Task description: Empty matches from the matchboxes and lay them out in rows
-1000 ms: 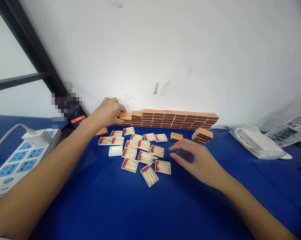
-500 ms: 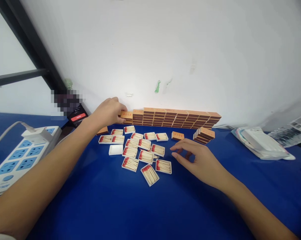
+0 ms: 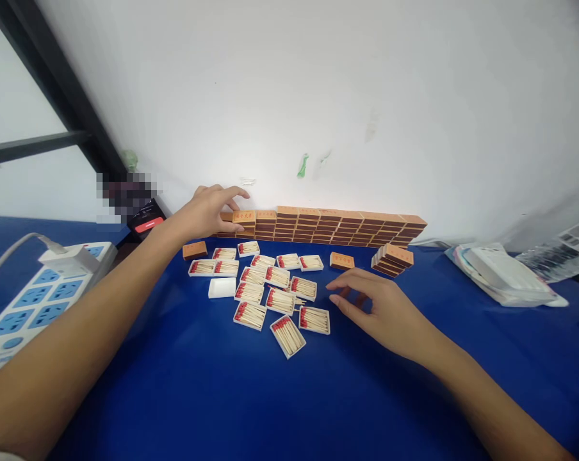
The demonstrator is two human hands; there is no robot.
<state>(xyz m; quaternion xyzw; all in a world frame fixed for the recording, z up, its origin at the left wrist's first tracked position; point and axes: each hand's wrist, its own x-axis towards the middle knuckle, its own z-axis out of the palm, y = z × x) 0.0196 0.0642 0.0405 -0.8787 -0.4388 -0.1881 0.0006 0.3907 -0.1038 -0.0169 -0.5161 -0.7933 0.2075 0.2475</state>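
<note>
My left hand (image 3: 211,210) is open at the left part of a long stacked row of matchboxes (image 3: 337,227) along the wall. Its thumb and forefinger are spread beside an orange matchbox (image 3: 244,218) on top of the stack there. Over the blue table my right hand (image 3: 373,301) hovers open, fingers half bent and holding nothing. To its left lie several white matchbox trays (image 3: 288,337) filled with red-headed matches. One white tray (image 3: 222,288) among them is empty. A few loose matches (image 3: 300,302) poke out between the trays.
Single matchboxes lie at the left (image 3: 194,250) and right (image 3: 342,260) of the trays. A short leaning stack of matchboxes (image 3: 392,260) stands farther right. White-and-blue power strip (image 3: 34,307) and a phone (image 3: 148,221) are at left; plastic-wrapped packs (image 3: 505,275) lie at right.
My left hand has let go of the matchbox on the stack; its fingers have opened and drawn slightly left and up. My right hand has stayed nearly still.
</note>
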